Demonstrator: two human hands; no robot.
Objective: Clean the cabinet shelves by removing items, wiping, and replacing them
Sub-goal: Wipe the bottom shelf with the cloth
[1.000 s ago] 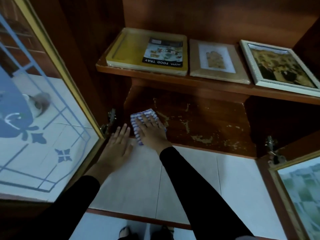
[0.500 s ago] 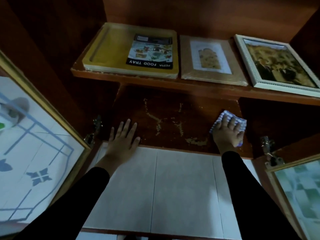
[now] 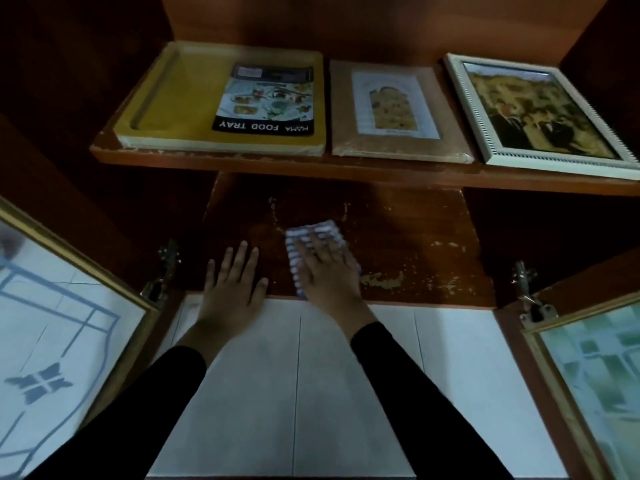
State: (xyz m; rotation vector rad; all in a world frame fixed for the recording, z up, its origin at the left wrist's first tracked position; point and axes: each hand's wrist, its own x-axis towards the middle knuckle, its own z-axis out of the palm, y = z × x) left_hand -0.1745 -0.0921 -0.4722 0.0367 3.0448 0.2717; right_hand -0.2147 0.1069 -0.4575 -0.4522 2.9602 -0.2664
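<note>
Wiping step is judged in hand. Lower shelf (image 3: 408,237): bared, flaked at right. Left hand (image 3: 232,287) is laid flat, fingers spread, at near edge; right hand (image 3: 329,271) is pressed flat upon striped cloth (image 3: 313,229), centre. A rightward stroke is called for next.

The right hand (image 3: 325,271) is pressing flat, fingers spread, on a checked cloth (image 3: 311,233) on the scuffed lower shelf (image 3: 415,258). The left hand (image 3: 232,285) is resting flat just beside it, palm over the shelf's front edge. On the upper shelf (image 3: 346,168) a tray (image 3: 180,98), a brown frame (image 3: 398,147) and a white frame (image 3: 540,109) are lying side by side. The left door (image 3: 62,341) and the right door (image 3: 595,368) are standing open over a tiled floor (image 3: 294,393)
</note>
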